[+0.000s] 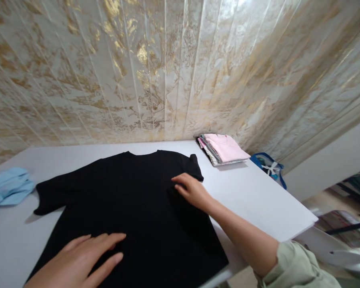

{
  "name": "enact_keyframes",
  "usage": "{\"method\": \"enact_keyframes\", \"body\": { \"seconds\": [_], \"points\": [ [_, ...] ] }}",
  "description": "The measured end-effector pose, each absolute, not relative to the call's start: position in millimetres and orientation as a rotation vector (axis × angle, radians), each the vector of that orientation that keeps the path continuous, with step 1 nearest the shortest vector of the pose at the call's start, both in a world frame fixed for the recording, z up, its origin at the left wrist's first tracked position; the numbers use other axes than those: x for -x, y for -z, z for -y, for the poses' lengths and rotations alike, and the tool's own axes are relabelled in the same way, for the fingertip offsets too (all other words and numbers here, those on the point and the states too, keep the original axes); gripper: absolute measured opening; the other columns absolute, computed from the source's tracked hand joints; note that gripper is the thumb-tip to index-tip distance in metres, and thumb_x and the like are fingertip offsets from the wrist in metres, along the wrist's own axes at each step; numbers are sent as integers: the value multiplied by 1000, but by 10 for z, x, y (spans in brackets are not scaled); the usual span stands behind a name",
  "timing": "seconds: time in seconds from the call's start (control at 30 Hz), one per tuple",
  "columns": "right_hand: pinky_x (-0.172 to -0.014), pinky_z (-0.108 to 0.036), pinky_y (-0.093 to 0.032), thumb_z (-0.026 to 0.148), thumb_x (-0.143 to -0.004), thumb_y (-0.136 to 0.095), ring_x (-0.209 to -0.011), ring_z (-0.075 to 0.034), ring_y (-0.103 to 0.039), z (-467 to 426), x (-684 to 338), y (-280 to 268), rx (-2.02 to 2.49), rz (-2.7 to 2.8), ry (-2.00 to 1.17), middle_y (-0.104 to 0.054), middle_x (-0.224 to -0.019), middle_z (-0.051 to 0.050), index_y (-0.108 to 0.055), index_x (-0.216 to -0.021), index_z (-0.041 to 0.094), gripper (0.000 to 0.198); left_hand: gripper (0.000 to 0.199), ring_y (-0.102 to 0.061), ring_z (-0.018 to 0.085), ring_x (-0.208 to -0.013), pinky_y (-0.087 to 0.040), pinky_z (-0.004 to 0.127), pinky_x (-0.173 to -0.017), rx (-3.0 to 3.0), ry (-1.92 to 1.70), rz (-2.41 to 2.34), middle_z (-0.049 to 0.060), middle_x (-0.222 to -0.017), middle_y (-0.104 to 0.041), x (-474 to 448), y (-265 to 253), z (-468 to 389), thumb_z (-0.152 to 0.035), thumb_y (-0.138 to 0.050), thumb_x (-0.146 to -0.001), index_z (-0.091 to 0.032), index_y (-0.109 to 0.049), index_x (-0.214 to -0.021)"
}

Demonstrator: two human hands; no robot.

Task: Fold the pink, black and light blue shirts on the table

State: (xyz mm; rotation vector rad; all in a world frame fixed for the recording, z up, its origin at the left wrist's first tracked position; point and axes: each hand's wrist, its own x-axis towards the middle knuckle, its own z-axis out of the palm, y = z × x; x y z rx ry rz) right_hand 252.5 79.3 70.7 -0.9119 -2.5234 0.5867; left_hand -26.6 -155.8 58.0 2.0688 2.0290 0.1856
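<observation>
Black short-sleeved cloth T-shirt (135,204) is laid, collar (142,158) farthest, beneath left hand (82,256) and right hand (194,193), the latter nearer the collar; fingers loosely parted, nothing visibly pinched.

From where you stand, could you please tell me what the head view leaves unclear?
In the head view:
Black shirt: hem mostly cut off by the bottom edge.
Light blue cloth: left part, beyond the left edge.
Folded stack: lower garments, mostly under the pink one.
Left hand: wrist, past the bottom edge.
</observation>
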Motion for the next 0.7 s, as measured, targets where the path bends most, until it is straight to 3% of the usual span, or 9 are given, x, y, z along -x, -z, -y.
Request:
{"method": "enact_keyframes", "body": {
  "seconds": [0.1, 0.23, 0.37, 0.53, 0.7],
  "points": [
    [-92, -32, -46, 25, -92, -48, -102, -19, -62, -1483, -2718, -706, 1346, 2300, -439, -61, -122, -10, -58, -124, 19, 34, 47, -60, 29, -119, -46, 44, -103, -2013, -230, -2036, 2, -122, -69, 215, -874, 994, -57, -43, -87, -33, -68, -118],
    [-98, -34, -41, 29, -89, -56, -120, -25, -54, -2080, -2798, -645, 1572, 2195, -374, -54, -133, -19, -51, -132, 9, 48, 48, -59, 24, -120, -43, 40, -106, -2184, -392, -1930, 8, -128, -65, 7, -997, 92, -46, -35, -92, -21, -65, -121],
    [-91, -30, -44, 32, -84, -64, -112, -22, -59, -2267, -2688, -574, 1539, 2216, -415, -64, -122, -13, -58, -125, 13, 45, 55, -44, 26, -135, -34, 43, -112, -2204, -342, -1980, 15, -145, -50, -229, -778, -659, -44, -31, -95, -12, -54, -134],
    [-79, -27, -45, 26, -81, -64, -92, -20, -64, -2394, -2785, -528, 1602, 2193, -453, -71, -97, -6, -68, -95, 17, 17, 61, -26, 29, -144, -21, 51, -116, -2195, -308, -2032, 11, -156, -32, -432, -452, -1150, -53, -30, -95, -20, -40, -145],
    [-83, -28, -43, 25, -86, -57, -98, -20, -62, -2470, -2997, -486, 1674, 2070, -412, -69, -103, -7, -65, -100, 18, 18, 64, -19, 27, -147, -16, 49, -117, -2178, -216, -2103, 6, -159, -25, -467, -387, -1412, -58, -27, -94, -24, -33, -149]
  ]
}}
